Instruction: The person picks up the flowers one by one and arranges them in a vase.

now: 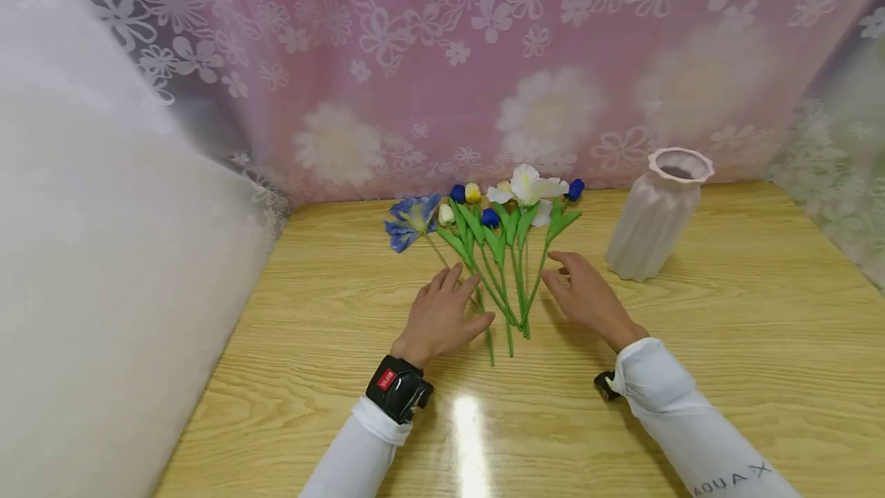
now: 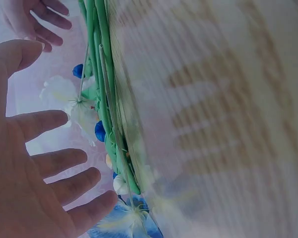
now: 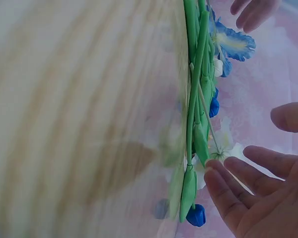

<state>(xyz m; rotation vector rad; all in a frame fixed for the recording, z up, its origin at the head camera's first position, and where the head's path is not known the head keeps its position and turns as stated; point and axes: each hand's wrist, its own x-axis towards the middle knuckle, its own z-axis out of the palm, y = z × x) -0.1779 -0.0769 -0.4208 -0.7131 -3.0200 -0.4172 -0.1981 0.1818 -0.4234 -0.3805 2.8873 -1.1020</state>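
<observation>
A bunch of artificial flowers lies fanned out on the table, green stems (image 1: 503, 290) towards me. Among the heads are a large blue-purple flower (image 1: 411, 221) at the left, a white flower (image 1: 528, 186), and blue, yellow and white tulips. My left hand (image 1: 442, 313) hovers, fingers spread, over the lower stems on the left. On the other side my right hand (image 1: 586, 294) is beside the rightmost stem, its fingers loosely extended. Both wrist views show the left hand (image 2: 49, 168) and right hand (image 3: 258, 183) with nothing in their fingers.
A pale ribbed vase (image 1: 653, 217) with a scalloped rim stands upright to the right of the flowers. Behind the wooden table (image 1: 311, 375) hangs a pink curtain (image 1: 429, 91) with a floral pattern. A white wall (image 1: 104, 252) borders the left side.
</observation>
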